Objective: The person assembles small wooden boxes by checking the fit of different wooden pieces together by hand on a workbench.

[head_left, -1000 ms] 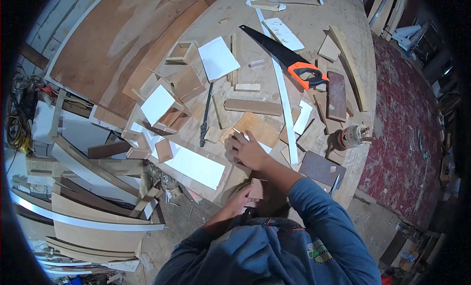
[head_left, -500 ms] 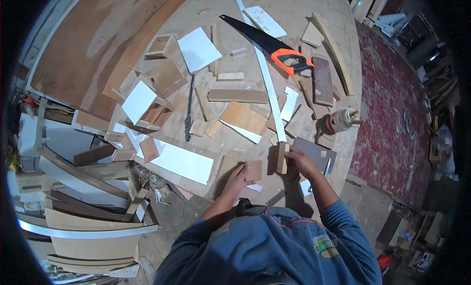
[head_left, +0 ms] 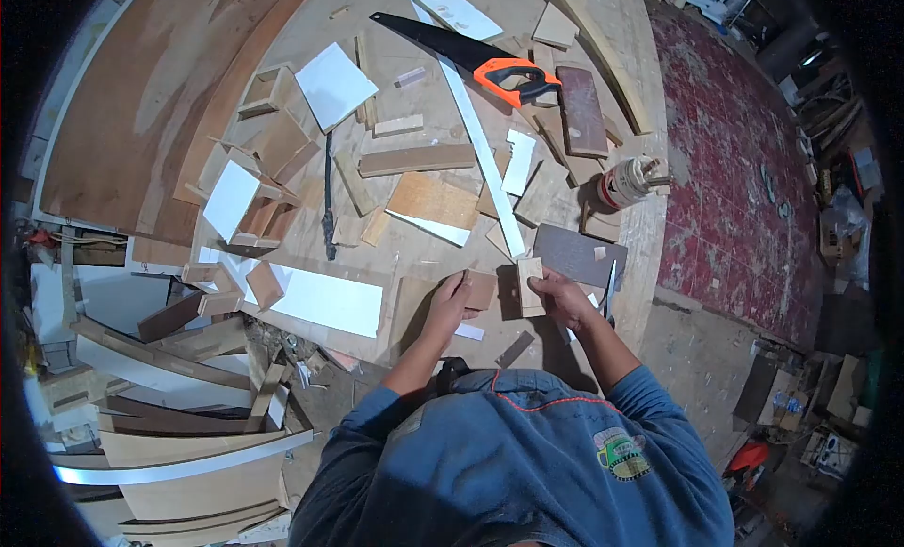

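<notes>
On the person's side of the handsaw (head_left: 447, 46), the left hand (head_left: 446, 308) pinches a brown piece (head_left: 481, 291), the right hand (head_left: 567, 303) a wooden block (head_left: 529, 297), seemingly for steadiness.

We count one handsaw (head_left: 461, 52), one jar (head_left: 620, 186), one pair of scissors (head_left: 611, 288), one long dark stick (head_left: 329, 194) and one long white strip (head_left: 481, 152).

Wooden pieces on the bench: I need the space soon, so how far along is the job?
Apparently partway. The small box looks joined. The left hand holds a brown piece, the right hand a pale block, the two apart. Perhaps left: loose pieces such as the long block, lying unjoined.
</notes>
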Available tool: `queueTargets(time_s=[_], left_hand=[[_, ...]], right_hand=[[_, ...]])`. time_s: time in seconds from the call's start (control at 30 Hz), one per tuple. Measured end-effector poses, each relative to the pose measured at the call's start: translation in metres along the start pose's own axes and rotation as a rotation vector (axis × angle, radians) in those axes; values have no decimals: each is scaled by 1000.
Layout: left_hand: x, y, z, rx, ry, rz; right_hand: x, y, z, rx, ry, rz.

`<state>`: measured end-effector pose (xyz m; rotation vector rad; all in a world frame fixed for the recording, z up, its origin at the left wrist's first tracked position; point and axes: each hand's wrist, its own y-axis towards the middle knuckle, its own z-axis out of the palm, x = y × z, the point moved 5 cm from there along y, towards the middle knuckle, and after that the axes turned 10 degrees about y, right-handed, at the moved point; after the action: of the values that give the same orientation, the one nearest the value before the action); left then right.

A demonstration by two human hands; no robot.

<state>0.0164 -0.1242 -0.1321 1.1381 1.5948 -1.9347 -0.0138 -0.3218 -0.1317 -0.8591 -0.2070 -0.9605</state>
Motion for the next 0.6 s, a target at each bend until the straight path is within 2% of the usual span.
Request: queueTargets(time_s=[0.03, 0.1, 0.23, 0.37, 0.43, 0.47, 0.5, 0.57, 0.6], left_hand=[[2, 2, 0, -28, 6, -8], [3, 6, -1, -36, 122, 38], [-2, 6, 0, -76, 378, 197], [-2, -1, 2, -85, 436, 212], [6, 3, -2, -189, 637, 382], [11, 3, -3, -187, 648, 387], [10, -1, -3, -201, 692, 405], [7, -9, 0, -210, 748, 428], [2, -20, 5, -153, 667, 304]], right_hand=[[0, -3, -2, 0, 5, -2], [0, -11, -12, -157, -334, 58], [-3, -20, -9, -141, -307, -7], [-5, -31, -8, -42, -54, -18], [-4, -44, -1, 22, -151, -38], [-1, -50, 0, 33, -277, -75], [1, -56, 0, 35, -268, -85], [-2, -68, -3, 58, -508, -12], [-6, -62, -14, 98, -679, -273]])
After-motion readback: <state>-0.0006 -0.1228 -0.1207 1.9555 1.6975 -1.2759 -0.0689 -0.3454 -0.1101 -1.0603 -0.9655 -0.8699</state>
